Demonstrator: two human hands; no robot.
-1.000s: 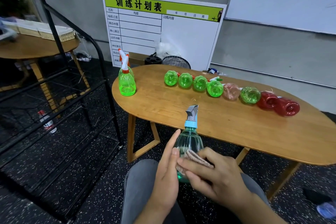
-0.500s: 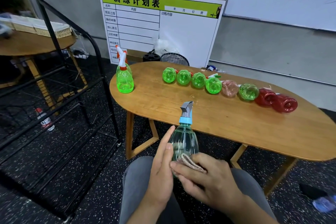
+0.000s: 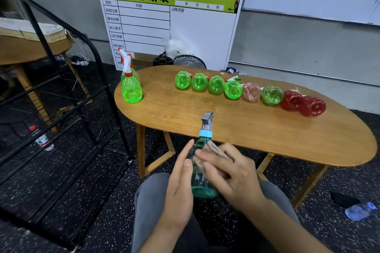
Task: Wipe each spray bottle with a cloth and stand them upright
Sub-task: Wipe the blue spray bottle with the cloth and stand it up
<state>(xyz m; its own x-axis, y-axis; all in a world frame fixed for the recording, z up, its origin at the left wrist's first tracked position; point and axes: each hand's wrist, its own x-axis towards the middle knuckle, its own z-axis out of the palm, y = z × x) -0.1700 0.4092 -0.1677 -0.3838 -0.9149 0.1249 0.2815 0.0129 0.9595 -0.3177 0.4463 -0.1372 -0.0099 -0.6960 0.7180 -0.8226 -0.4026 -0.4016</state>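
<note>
A clear teal spray bottle (image 3: 200, 181) with a grey trigger and blue collar stands upright over my lap. My left hand (image 3: 178, 187) presses straight fingers against its left side. My right hand (image 3: 232, 176), motion-blurred, holds a pinkish cloth (image 3: 213, 149) against the bottle's upper body. One green spray bottle (image 3: 131, 88) stands upright at the left end of the oval wooden table (image 3: 246, 129). Several bottles lie on their sides in a row across the table: green ones (image 3: 182, 80), a pink one (image 3: 251, 92) and two red ones (image 3: 312, 107).
A black metal rack (image 3: 61, 109) stands to my left. A printed board (image 3: 168, 24) leans on the wall behind the table. A round wooden table (image 3: 30, 47) is at far left. Plastic water bottles lie on the floor at right (image 3: 359, 210) and left (image 3: 42, 139).
My right hand has slid the cloth up the teal bottle from its lower body toward the shoulder. The left hand stays against the bottle's side.
</note>
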